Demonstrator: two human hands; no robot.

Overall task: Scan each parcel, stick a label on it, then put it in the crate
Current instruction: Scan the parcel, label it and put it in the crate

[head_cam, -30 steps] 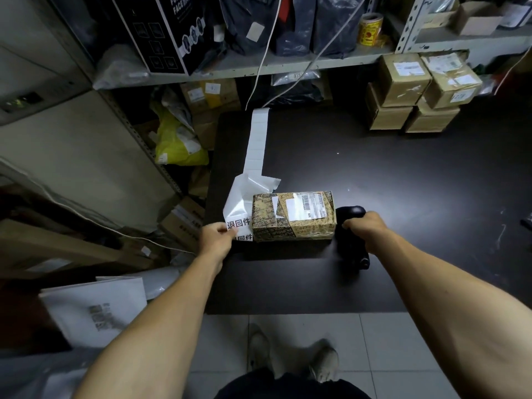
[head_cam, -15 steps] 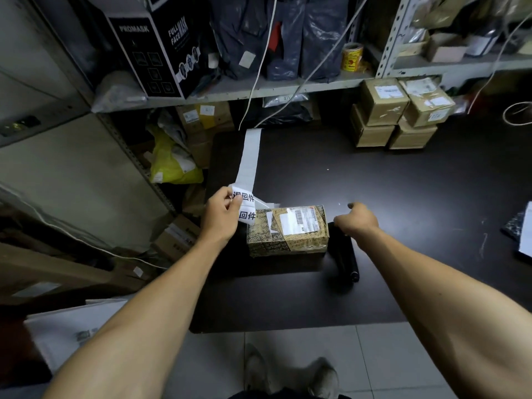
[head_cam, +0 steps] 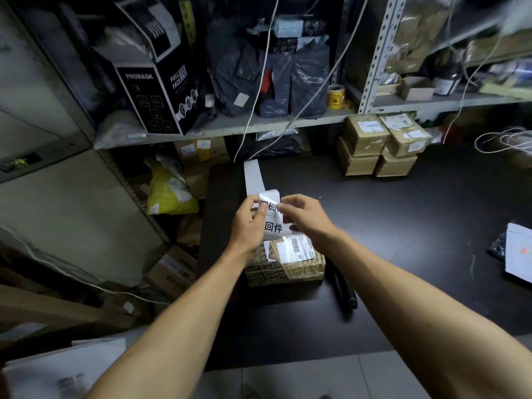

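Note:
A brown taped parcel (head_cam: 290,262) with a white shipping label lies near the front left of the black table (head_cam: 403,226). Just above it, both hands hold the end of a white label strip (head_cam: 272,218) printed with black characters. My left hand (head_cam: 249,223) pinches the strip's left edge. Fingers of my right hand (head_cam: 303,216) pinch its right side. The strip runs back across the table toward the shelf. The black scanner (head_cam: 344,289) lies on the table to the right of the parcel, untouched. No crate shows in view.
Several stacked brown boxes (head_cam: 380,145) stand at the back of the table under a metal shelf (head_cam: 259,125) packed with bags and a black carton. White cords hang down. A white sheet (head_cam: 518,254) lies at the right edge. Cartons and a yellow bag (head_cam: 169,194) crowd the left floor.
My right hand let go of the scanner and came over to the label strip. My left hand lifted the strip's end above the parcel. The camera tilted upward.

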